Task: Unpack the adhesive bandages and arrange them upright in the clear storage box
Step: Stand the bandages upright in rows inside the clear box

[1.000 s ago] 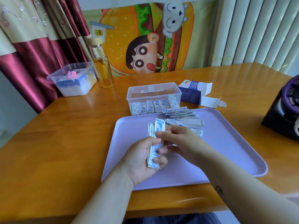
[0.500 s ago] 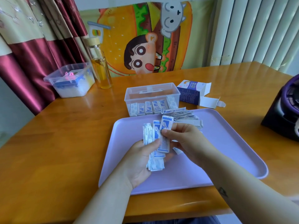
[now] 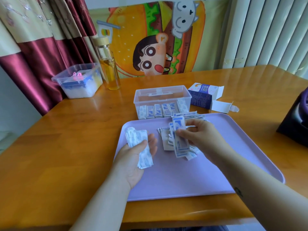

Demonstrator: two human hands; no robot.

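Adhesive bandages (image 3: 180, 144) are split three ways at this moment: some stand in the box, some lie on the tray, and two bundles sit in the hands. From where I stand the wooden table (image 3: 66, 130) carries everything, and on it the lilac tray (image 3: 191, 180) takes up the middle, just in front of the clear storage box (image 3: 162, 97). Along the near wall of that box a row of wrapped strips stands on end, touching one another; the space behind them looks unfilled. The opened carton (image 3: 204, 95) lies to the right of the box, flaps out. A loose pile (image 3: 188, 116) rests at the tray's far edge, near the box.

The right hand (image 3: 198, 135) pinches a fanned bundle between thumb and fingers, its lower end resting on strips scattered on the tray. The left hand (image 3: 138, 157) is palm-up, thumb pressed over a smaller stack (image 3: 141, 147) lying across the fingers.

I judge this to be the gathering and squaring step, well short of finished. Next, one bundle wants its edges evened and then lowering on end beside the standing row, gently, so the row does not topple.
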